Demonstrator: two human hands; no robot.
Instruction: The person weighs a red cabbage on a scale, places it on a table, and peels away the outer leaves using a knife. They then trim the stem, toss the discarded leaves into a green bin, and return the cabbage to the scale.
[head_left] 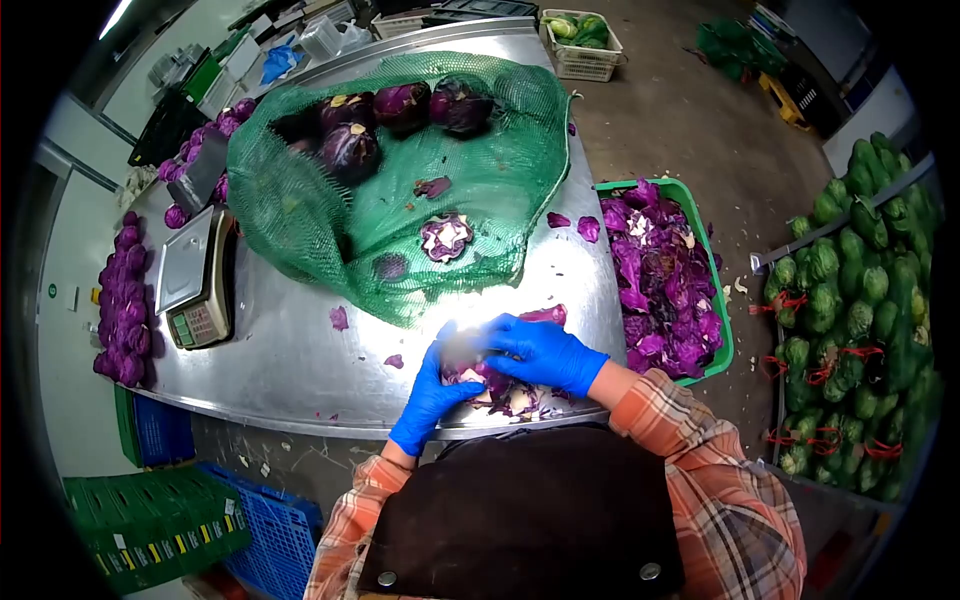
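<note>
Both of my hands wear blue gloves and are at the near edge of the metal table. A red cabbage (464, 368) sits between them, partly blurred by glare. My left hand (428, 392) curves around its left side. On the other side, the fingers of my right hand (543, 352) press on the top and right of the cabbage. Pale and purple leaf scraps (517, 402) lie just below it on the table. Beyond my hands is a green mesh bag (490, 190), with several whole red cabbages (349, 152) in it and a loose, pale-cored leaf piece (446, 237) on it.
A digital scale (196, 280) stands on the left of the metal table (280, 375), beside piled red cabbages (124, 300). To the right, a green crate (728, 345) holds purple leaves. Wrapped green vegetables (860, 300) fill a rack farther right. Blue and green crates (265, 530) stand lower left.
</note>
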